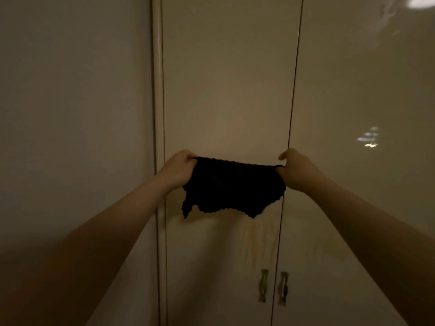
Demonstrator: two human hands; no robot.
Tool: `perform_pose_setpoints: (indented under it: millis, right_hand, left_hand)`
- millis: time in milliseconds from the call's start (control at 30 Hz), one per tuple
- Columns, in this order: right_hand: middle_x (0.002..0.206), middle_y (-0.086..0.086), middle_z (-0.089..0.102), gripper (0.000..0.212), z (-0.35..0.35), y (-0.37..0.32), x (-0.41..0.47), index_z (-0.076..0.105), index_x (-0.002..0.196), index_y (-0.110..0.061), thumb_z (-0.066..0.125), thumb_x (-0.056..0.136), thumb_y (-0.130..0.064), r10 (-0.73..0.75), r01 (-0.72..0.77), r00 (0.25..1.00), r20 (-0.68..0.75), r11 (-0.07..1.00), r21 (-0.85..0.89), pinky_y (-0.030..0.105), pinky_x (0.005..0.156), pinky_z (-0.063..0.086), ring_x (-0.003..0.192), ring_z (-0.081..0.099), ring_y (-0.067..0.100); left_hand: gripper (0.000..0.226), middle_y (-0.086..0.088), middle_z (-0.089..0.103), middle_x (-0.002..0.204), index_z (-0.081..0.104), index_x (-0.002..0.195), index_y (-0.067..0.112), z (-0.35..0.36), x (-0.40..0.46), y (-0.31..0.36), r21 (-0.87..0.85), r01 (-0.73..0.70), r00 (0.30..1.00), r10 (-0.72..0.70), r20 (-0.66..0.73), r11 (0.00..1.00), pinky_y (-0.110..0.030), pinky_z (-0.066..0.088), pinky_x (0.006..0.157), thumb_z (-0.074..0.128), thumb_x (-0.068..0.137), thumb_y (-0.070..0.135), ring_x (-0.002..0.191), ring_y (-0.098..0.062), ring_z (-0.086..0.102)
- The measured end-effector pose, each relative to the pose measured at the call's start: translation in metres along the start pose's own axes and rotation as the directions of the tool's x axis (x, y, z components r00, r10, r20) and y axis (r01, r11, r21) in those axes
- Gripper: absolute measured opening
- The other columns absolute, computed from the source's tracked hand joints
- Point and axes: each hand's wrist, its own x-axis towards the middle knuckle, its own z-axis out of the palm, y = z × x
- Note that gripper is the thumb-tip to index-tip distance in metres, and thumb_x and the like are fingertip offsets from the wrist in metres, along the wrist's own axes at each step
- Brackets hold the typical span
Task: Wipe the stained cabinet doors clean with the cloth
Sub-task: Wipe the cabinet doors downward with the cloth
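A black cloth (233, 187) with a ragged lower edge hangs spread out between both hands, in front of the tall cream cabinet doors. My left hand (179, 168) pinches its upper left corner and my right hand (294, 168) pinches its upper right corner. Behind and just below the cloth, yellowish streaky stains (256, 241) run down the left door (226, 90) near the seam. The right door (353, 90) is glossy and shows light reflections. Whether the cloth touches the door I cannot tell.
Two metal handles (263, 285) (282, 288) sit on either side of the door seam, below the stains. A plain wall panel (70, 114) and a rounded vertical trim (157, 90) stand to the left. The room is dim.
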Motion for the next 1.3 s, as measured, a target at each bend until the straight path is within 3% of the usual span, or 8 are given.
perform_pose_setpoints:
  millis: [67,233,367,600,867,1000,1100,1300]
  right_hand:
    - [0.122,0.017,0.058,0.048,0.003,-0.002,-0.006,0.034,0.146,-0.019,0.041,0.099,-0.011,-0.09,0.088,0.994,0.068,0.995,0.038,0.029,0.073,0.047,0.093,0.058,0.026]
    - [0.118,0.013,0.064,0.034,-0.004,-0.002,-0.01,0.062,0.122,-0.008,0.038,0.099,-0.012,-0.219,0.226,0.963,0.158,0.974,-0.028,0.031,0.078,0.047,0.095,0.058,0.022]
    - [0.103,0.007,0.064,0.033,-0.006,0.01,-0.012,0.063,0.114,-0.01,0.058,0.091,-0.033,-0.217,0.219,0.949,0.228,0.976,0.016,0.029,0.069,0.052,0.087,0.062,0.019]
    - [0.112,0.008,0.043,0.03,0.013,0.016,-0.012,0.066,0.111,-0.023,0.053,0.093,-0.043,-0.288,0.089,0.942,-0.176,0.714,-0.694,0.036,0.084,0.033,0.108,0.038,0.028]
    - [0.076,0.002,0.05,0.014,0.036,-0.009,0.026,0.051,0.078,-0.008,0.052,0.092,-0.008,0.136,-0.144,0.989,-0.051,0.866,-0.478,0.032,0.069,0.047,0.078,0.058,0.022]
    - [0.068,0.011,0.061,0.019,0.052,-0.009,0.055,0.051,0.07,-0.005,0.061,0.086,-0.006,0.351,-0.351,0.936,0.028,0.936,0.027,0.033,0.06,0.053,0.06,0.061,0.024]
    - [0.088,0.019,0.07,0.014,0.068,-0.014,0.065,0.06,0.098,-0.002,0.047,0.093,-0.006,0.378,-0.302,0.924,-0.062,0.818,0.489,0.043,0.073,0.059,0.079,0.068,0.032]
    - [0.1,0.002,0.056,0.031,0.099,-0.024,0.078,0.056,0.122,-0.009,0.036,0.098,-0.011,0.217,-0.038,0.872,-0.44,0.924,0.381,0.023,0.068,0.037,0.08,0.048,0.012]
  left_hand:
    - [0.028,-0.001,0.059,0.106,0.053,0.119,0.014,-0.001,0.0,0.006,0.025,-0.03,0.999,0.03,-0.014,0.999,-0.022,0.041,0.063,0.034,0.102,0.024,0.089,-0.012,0.056]
    - [0.023,-0.001,0.053,0.085,0.042,0.115,0.016,-0.01,-0.001,0.016,0.144,-0.131,0.991,0.128,0.029,0.981,-0.026,0.034,0.053,0.023,0.104,0.023,0.069,-0.011,0.049]
    - [0.024,-0.004,0.053,0.106,0.046,0.116,0.012,-0.015,0.0,0.014,0.224,-0.209,0.97,0.173,0.171,0.952,-0.028,0.043,0.069,0.032,0.1,0.023,0.089,-0.017,0.053]
    - [0.015,0.0,0.054,0.106,0.043,0.112,0.02,0.002,0.004,-0.013,0.299,-0.294,0.933,0.204,0.298,0.908,-0.028,0.045,0.071,0.04,0.098,0.015,0.091,-0.016,0.055]
    - [0.031,-0.008,0.059,0.101,0.067,0.101,0.016,0.029,0.035,-0.027,0.74,-0.071,0.985,0.165,-0.055,0.669,-0.031,0.033,0.065,0.053,0.094,0.043,0.093,-0.025,0.054]
    - [0.027,-0.005,0.059,0.067,0.063,0.076,0.007,0.037,0.057,-0.025,0.077,0.229,0.973,-0.229,-0.009,0.97,-0.021,0.033,0.045,0.062,0.089,0.031,0.056,-0.018,0.052]
    - [0.012,-0.009,0.06,0.07,0.059,0.085,0.005,0.048,0.062,-0.027,-0.54,0.413,0.898,-0.426,0.109,0.733,-0.013,0.031,0.031,0.059,0.092,0.015,0.051,-0.018,0.052]
    - [0.013,-0.007,0.064,0.09,0.065,0.101,0.014,0.065,0.084,-0.05,-0.826,0.275,0.899,-0.436,0.04,0.491,-0.028,0.055,0.047,0.054,0.095,0.012,0.071,-0.02,0.062]
